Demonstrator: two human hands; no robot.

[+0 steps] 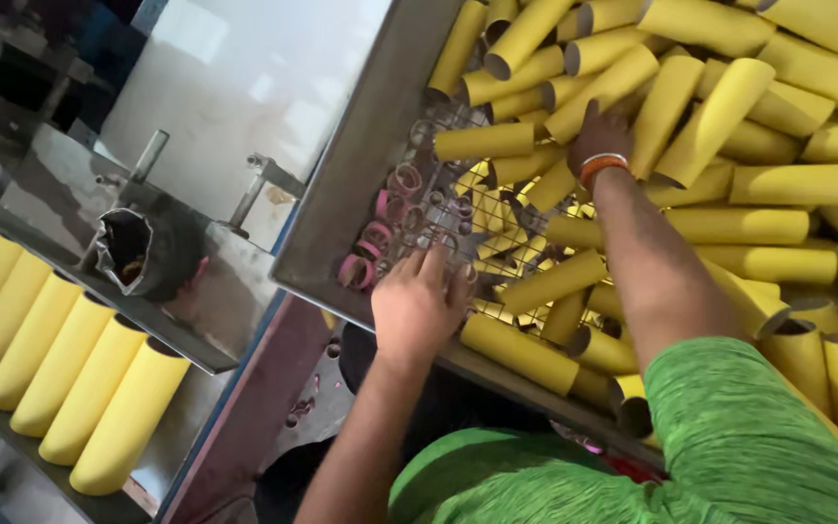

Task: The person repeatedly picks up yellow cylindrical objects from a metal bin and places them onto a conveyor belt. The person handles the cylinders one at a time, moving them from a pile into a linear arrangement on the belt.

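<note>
A metal bin [361, 165] with a wire-mesh bottom holds a heap of yellow cardboard tubes [729, 116]. My right hand [598, 136], with an orange band at the wrist, reaches deep into the heap and rests on a yellow tube; whether it grips one is hidden. My left hand [419, 301] lies palm down on the mesh at the bin's near edge, fingers spread, next to several pink rings [375, 238] and a short yellow tube [521, 354]. I wear a green shirt.
At the left, a row of upright yellow tubes [50, 359] stands in a metal rack. A crumpled dark bag [138, 252] sits on the ledge above them. A white panel [244, 87] lies behind. Dark floor with pink scraps shows below the bin.
</note>
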